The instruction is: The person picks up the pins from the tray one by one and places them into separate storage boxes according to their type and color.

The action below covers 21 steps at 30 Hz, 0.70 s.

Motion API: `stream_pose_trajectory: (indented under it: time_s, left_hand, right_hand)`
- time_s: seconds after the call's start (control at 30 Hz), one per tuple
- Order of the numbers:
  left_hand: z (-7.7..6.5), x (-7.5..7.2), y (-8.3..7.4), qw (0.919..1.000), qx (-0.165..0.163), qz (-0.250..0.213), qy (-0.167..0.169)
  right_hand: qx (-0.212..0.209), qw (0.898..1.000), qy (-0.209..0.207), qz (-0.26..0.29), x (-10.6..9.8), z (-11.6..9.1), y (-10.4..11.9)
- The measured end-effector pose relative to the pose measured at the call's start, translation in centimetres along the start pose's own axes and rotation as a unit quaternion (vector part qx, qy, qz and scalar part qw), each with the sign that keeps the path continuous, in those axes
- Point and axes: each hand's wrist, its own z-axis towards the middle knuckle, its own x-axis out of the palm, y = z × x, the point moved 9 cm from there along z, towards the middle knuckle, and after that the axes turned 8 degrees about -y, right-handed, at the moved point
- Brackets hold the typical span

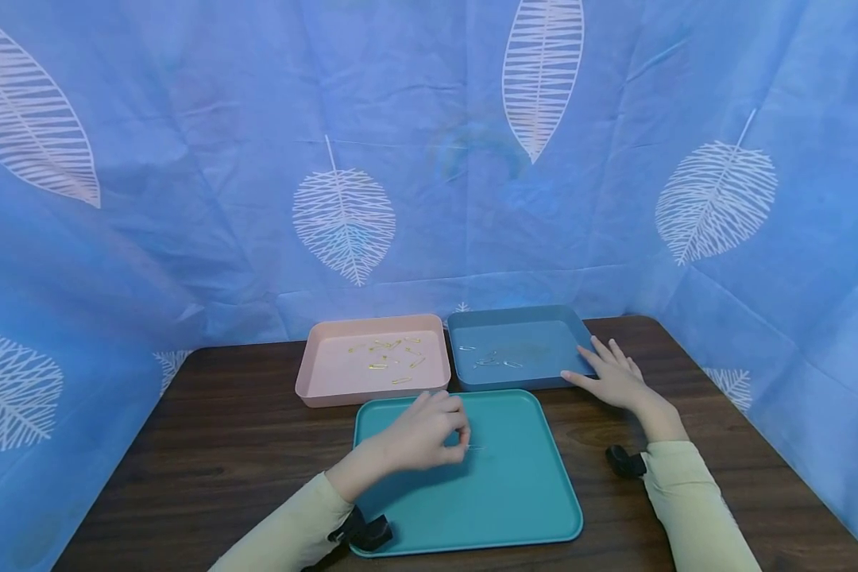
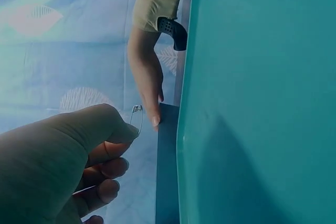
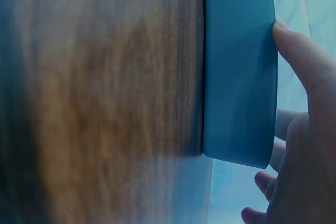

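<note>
My left hand pinches a silver safety pin between thumb and forefinger, above the teal tray. In the left wrist view the pin stands up past the thumb tip, its other end hidden by the fingers. Spread over the near right corner of the blue tray, my right hand touches the rim with loosely extended fingers; the right wrist view shows its thumb at the rim. Several silver safety pins lie in the blue tray. Gold safety pins lie scattered in the pink tray.
The pink and blue trays stand side by side at the back of the dark wooden table, with the teal tray in front of them. A blue curtain with white leaf prints hangs behind and at both sides.
</note>
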Motion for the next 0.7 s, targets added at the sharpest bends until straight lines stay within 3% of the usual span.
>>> stream_pose_trajectory:
  time_s: [0.4,0.7]
  left_hand:
    - [2.6,0.2,0.9,1.0,-0.007,0.005,-0.004]
    - [4.6,0.4,2.1,0.9991,-0.004,0.03,-0.03]
  right_hand:
    - [0.002,1.0,0.007,-0.015,0.1,0.2,-0.1]
    - [-0.001,1.0,0.006,-0.015,0.1,0.2,0.0]
